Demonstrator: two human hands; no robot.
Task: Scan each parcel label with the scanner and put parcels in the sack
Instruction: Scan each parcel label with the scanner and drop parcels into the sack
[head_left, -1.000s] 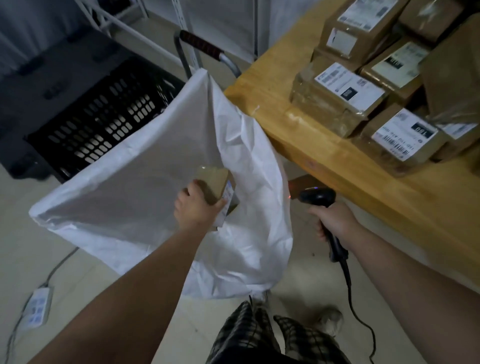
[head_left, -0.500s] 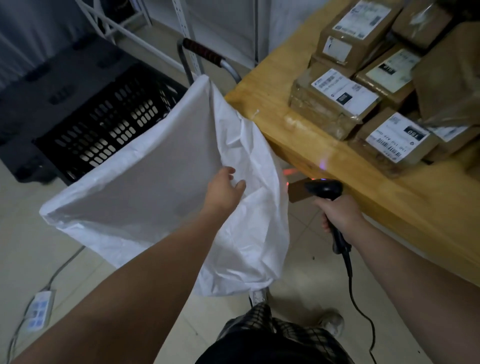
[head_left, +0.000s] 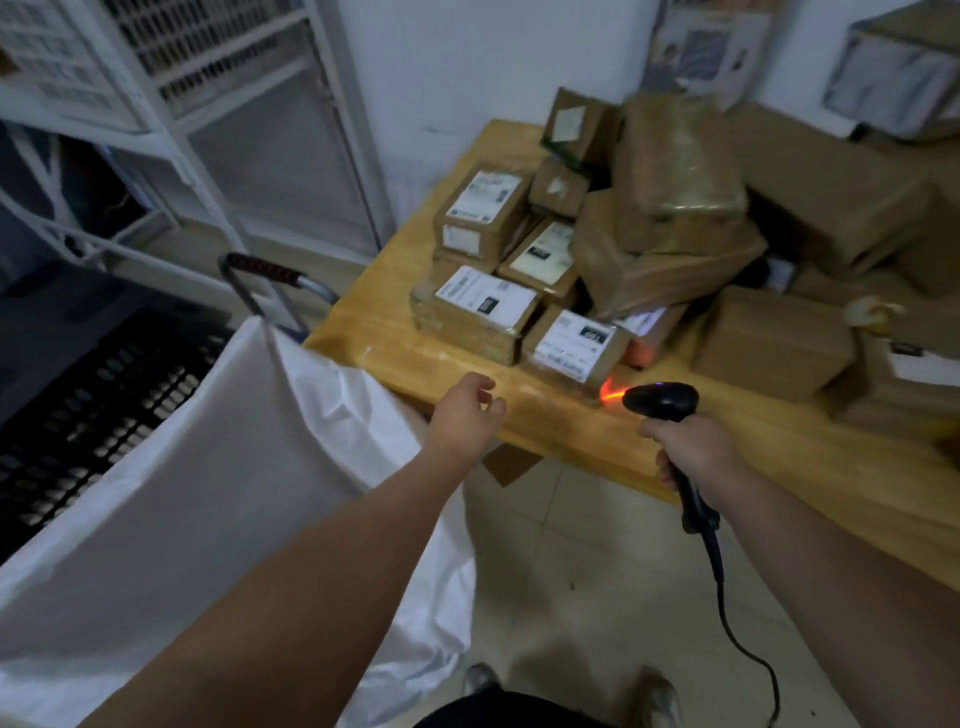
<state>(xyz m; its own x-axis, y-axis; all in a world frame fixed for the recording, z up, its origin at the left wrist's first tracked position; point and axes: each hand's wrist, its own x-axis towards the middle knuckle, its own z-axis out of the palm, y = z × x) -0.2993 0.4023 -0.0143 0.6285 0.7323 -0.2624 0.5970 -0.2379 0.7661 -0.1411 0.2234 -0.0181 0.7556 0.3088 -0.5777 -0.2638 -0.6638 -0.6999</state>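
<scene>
A pile of brown cardboard parcels (head_left: 613, 249) with white labels sits on a wooden table (head_left: 467, 374). The nearest labelled parcel (head_left: 571, 343) lies at the pile's front, with a red glow on its lower right corner. My right hand (head_left: 691, 447) grips a black corded scanner (head_left: 661, 399) just right of that parcel. My left hand (head_left: 467, 415) hovers empty with loosely curled fingers over the table's front edge. The white sack (head_left: 208, 467) hangs open at the lower left.
A black perforated crate (head_left: 93, 395) lies behind the sack, beside a trolley handle (head_left: 270, 275) and white metal shelving (head_left: 182, 104). More boxes (head_left: 779, 343) crowd the table's right side. The scanner cable (head_left: 737, 613) trails down over the tiled floor.
My left hand released a small parcel into the sack, then lifted out and moved right to the table edge. The scanner rose from below the table edge up to the nearest parcel.
</scene>
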